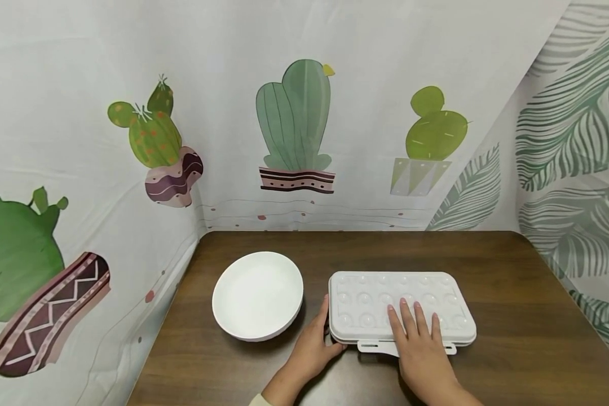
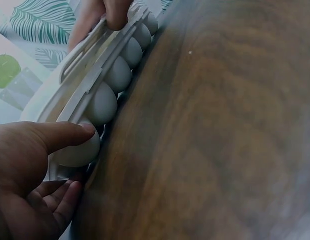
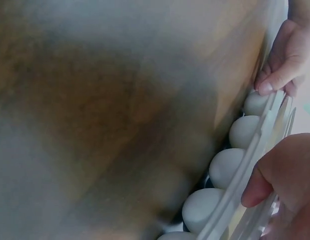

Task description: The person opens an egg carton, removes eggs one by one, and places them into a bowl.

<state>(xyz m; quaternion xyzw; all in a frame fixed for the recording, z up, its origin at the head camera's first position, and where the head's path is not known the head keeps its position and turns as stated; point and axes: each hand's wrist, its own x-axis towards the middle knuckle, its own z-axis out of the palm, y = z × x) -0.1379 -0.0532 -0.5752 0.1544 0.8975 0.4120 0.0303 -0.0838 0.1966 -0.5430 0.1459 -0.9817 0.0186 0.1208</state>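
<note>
A white plastic egg box (image 1: 355, 331) sits on the table, its lid dimpled with rows of round bumps. My left hand (image 1: 312, 347) holds its left end, fingers along the side and thumb at the front corner. In the left wrist view the thumb presses on the nearest of several white rounded egg shapes (image 2: 102, 105) under the rim. My right hand (image 1: 423, 352) lies on the lid, fingers straight and spread, its thumb at the front edge in the right wrist view. Between lid and base a narrow gap shows along the front, where slotted tabs (image 1: 378, 347) stick out.
Left of the egg box stands a white round bowl (image 1: 257, 296), close to my left hand. Both are on a dark brown wooden table (image 1: 517, 316). A hanging cloth (image 1: 370, 67) printed with cacti and leaves borders the table at the back and sides.
</note>
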